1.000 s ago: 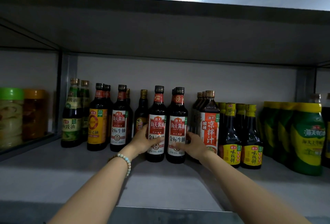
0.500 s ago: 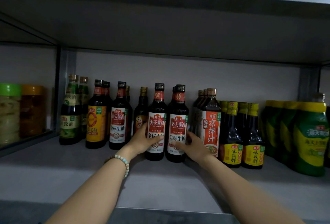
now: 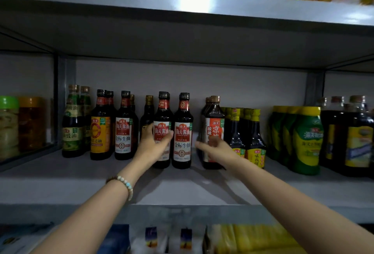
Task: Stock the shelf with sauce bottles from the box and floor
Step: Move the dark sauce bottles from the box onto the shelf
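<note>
Left hand (image 3: 155,144): our fingers curled round the body of a dark glass sauce bottle with a red label and black cap (image 3: 162,130), thumb across the label. Clamped on it, bottle upright on the grey metal shelf (image 3: 182,189). A bead bracelet (image 3: 123,182) sat on that wrist.

Right hand (image 3: 214,146): fingers loosely bent and apart, holding nothing. It hovered in the gap between a second red-labelled dark bottle (image 3: 183,132), at its 9 o'clock, and a dark bottle with an orange-and-white label (image 3: 213,132), at its 3 o'clock. Whether a fingertip touched either bottle, we could not tell.

From the grip: the second red-labelled bottle stood just beside the held one at 3 o'clock; at 9 o'clock a matching white-labelled bottle (image 3: 124,128), then a yellow-labelled one (image 3: 100,130). Well out at 3 o'clock stood yellow-capped green squeeze bottles (image 3: 305,140).

Progress, as we judged it: the sauce row looked largely filled, these two bottles already set down and being squared up. A gap remained right of the pair. Neither box nor floor was in view, so how many bottles were left we could not say.
</note>
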